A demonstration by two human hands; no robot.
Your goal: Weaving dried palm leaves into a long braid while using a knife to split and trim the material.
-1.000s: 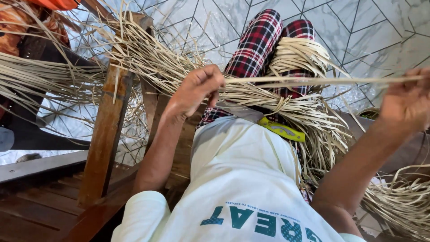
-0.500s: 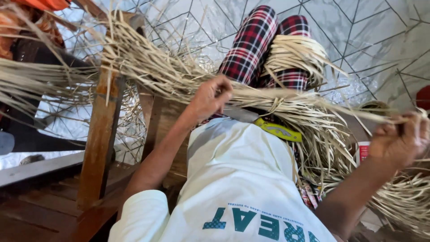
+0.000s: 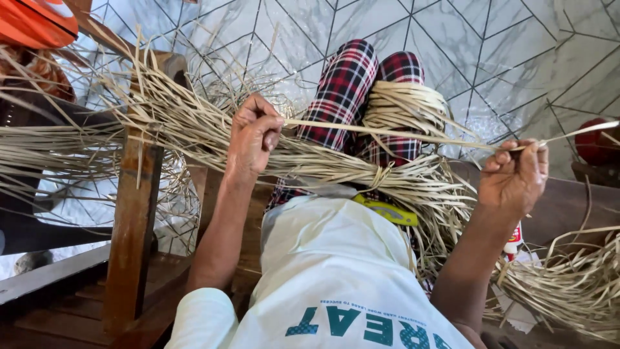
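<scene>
Left hand [image 3: 253, 139] sits mid-frame, fingers curled tight around one end of a single pale fibre strip [image 3: 400, 134], and the right hand [image 3: 515, 178] at the right edge pinches the same strip between thumb and fingertips. The strip runs taut and nearly level between them, crossing above the plaid trouser legs [image 3: 342, 97]. Compared with a second ago, the right hand has come in from the far right edge and dropped a little lower, while the left has lifted slightly off the bundle; the strip now stands clear of the mass instead of lying among it, so one strand looks separated out from the rest.

Below the strip, the big bundle of dried fibre strips [image 3: 310, 165] stretches from the left of the frame across the lap, bound near the middle by a knot of the same material. It drapes over the wooden post [image 3: 132, 226] at lower left. A coiled hank [image 3: 403, 103] rests on the knees. A yellow-handled tool [image 3: 387, 211] lies on the white shirt [image 3: 336, 258] under the bundle. More loose strips [image 3: 568, 291] pile at lower right, over the patterned tile floor [image 3: 491, 52].
</scene>
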